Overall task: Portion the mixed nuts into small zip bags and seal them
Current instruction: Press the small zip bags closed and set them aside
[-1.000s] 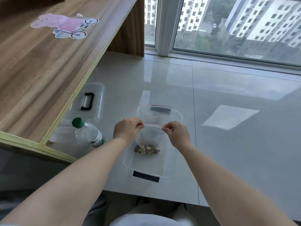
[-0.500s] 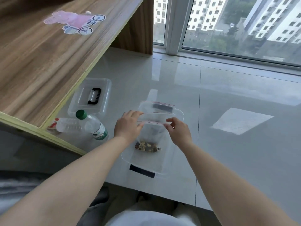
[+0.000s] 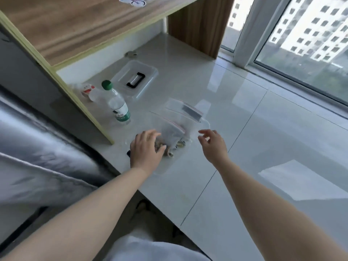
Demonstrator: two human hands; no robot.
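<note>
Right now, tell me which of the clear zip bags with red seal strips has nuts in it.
The near clear zip bag, between the hands, above the clear plastic box: mixed nuts sit at its bottom beside the left hand. The far bag looks empty.

The glossy pale tiled surface [image 3: 235, 102] carries a clear tub [image 3: 204, 124] holding zip bags, a clear lid [image 3: 134, 80] with a black handle, a green-capped bottle [image 3: 117, 104] and a small pack [image 3: 87, 89] beside it.

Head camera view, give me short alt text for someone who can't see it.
A person's left hand reaches into mixed nuts in a clear container on a tiled floor; the right hand hovers open beside small zip bags.
</note>
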